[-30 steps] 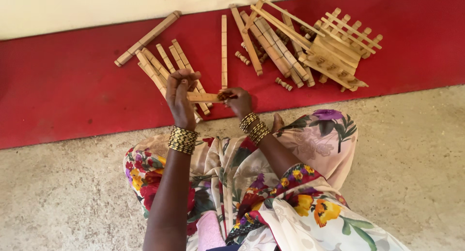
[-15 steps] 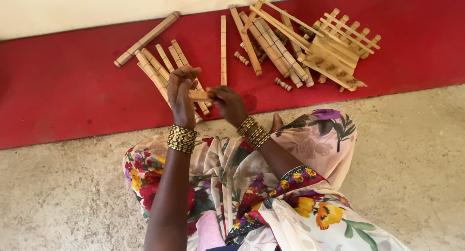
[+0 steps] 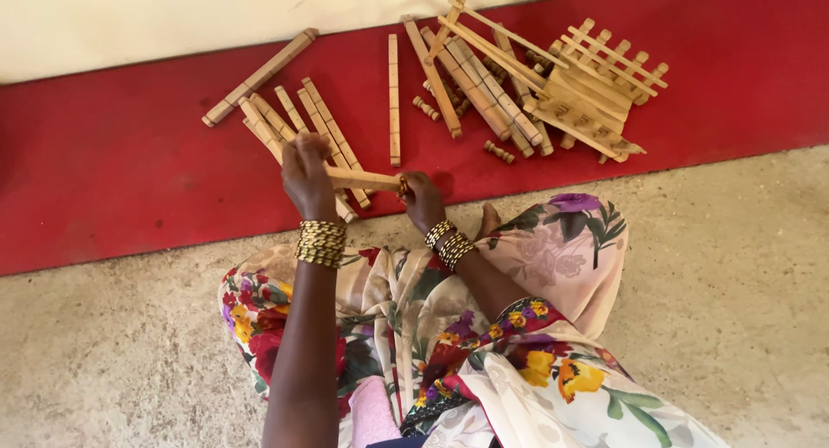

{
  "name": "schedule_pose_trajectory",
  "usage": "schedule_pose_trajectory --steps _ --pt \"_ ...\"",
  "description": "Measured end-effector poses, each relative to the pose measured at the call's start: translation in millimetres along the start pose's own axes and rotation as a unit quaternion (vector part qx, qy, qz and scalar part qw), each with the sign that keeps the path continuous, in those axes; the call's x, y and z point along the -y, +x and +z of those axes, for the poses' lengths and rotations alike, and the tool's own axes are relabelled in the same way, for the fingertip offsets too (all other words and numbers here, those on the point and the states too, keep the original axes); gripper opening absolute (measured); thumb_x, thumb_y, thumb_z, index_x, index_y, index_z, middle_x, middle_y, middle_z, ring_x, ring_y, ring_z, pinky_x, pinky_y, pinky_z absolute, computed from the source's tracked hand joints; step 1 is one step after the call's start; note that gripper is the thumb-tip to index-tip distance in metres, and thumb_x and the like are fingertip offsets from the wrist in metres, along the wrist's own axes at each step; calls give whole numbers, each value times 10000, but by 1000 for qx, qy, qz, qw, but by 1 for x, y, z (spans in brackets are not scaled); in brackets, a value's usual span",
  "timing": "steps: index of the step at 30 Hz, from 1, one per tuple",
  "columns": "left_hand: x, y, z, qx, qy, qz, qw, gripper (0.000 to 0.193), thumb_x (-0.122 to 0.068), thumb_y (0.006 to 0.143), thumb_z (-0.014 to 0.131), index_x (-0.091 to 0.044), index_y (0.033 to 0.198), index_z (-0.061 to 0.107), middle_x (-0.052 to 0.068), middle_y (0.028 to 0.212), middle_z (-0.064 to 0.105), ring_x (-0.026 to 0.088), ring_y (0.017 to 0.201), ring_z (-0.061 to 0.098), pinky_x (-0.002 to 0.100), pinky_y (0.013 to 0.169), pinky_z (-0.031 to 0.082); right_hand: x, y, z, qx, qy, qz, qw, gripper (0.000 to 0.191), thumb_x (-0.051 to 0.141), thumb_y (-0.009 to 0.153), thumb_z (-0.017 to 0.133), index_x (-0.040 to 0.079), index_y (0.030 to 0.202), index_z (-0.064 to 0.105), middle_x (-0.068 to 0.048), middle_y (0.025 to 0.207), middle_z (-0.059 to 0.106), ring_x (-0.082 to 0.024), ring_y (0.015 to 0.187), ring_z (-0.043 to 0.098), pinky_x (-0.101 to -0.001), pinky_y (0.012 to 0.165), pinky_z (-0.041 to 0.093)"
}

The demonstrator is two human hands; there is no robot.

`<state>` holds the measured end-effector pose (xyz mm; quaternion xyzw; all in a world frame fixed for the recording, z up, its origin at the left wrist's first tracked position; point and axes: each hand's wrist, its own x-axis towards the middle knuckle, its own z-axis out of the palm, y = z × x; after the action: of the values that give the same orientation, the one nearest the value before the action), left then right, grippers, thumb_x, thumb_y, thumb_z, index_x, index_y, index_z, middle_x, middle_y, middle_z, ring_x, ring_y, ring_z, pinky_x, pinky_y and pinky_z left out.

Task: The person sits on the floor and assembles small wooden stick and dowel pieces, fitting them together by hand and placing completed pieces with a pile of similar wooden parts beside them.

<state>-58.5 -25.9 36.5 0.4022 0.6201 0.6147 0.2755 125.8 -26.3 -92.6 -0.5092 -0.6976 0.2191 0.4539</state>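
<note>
Bare concrete floor (image 3: 734,327) fills the near part of the scene, and a red mat (image 3: 112,163) runs across the far part below a pale wall (image 3: 129,25). Seated at the mat's near edge is a person in a flowered garment (image 3: 553,266), with gold bangles on both wrists. At far right on the mat lies a heap of wooden slats and slatted frames (image 3: 596,94), with small turned pegs (image 3: 499,151) scattered beside it. Left of the heap, one slat (image 3: 394,98) lies alone, and farther left a longer stick (image 3: 259,76) slants across the red. Near it, a row of wooden strips (image 3: 298,120) lies side by side, partly under the left hand. Held between both hands, just above the mat's near edge, is a wooden stick (image 3: 367,180), roughly level. The left hand (image 3: 308,176) has its fingers curled shut around the stick's left end. The right hand (image 3: 421,199) has its fingers pinched on the right end.
</note>
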Motion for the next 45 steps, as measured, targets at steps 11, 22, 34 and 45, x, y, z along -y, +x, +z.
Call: schedule_pose_trajectory --steps 11,22,34,45 --pt "-3 -14 3 192 -128 146 962 219 -52 983 428 -31 1130 589 167 1148 691 250 1116 689 390 994 573 48 18 -7 25 146 64 987 269 -19 917 747 74 1169 751 -75 1069 771 -166 921 776 -303 814 648" --pt "-24 -28 11 201 -96 111 969 312 -268 1109 398 -48 1230 584 165 1168 703 259 1124 688 424 979 545 106 9 -32 -28 129 -106 986 383 -54 986 595 18 1362 613 -171 1398 551 -290 1245 633 -356 989 593" --pt "-14 -26 6 181 -68 81 978 372 -349 1102 367 -81 1173 616 113 1104 747 228 1088 723 431 946 550 102 6 -45 -37 250 20 967 232 -6 924 662 50 1131 751 -96 1064 762 -184 987 757 -288 888 645" --pt "-16 -27 10 258 -197 12 946 272 -222 1067 410 -84 1199 603 125 1155 710 237 999 705 467 866 589 77 5 -15 -64 151 -83 983 242 -12 929 673 62 1154 725 -125 1152 719 -188 1088 705 -328 919 633"
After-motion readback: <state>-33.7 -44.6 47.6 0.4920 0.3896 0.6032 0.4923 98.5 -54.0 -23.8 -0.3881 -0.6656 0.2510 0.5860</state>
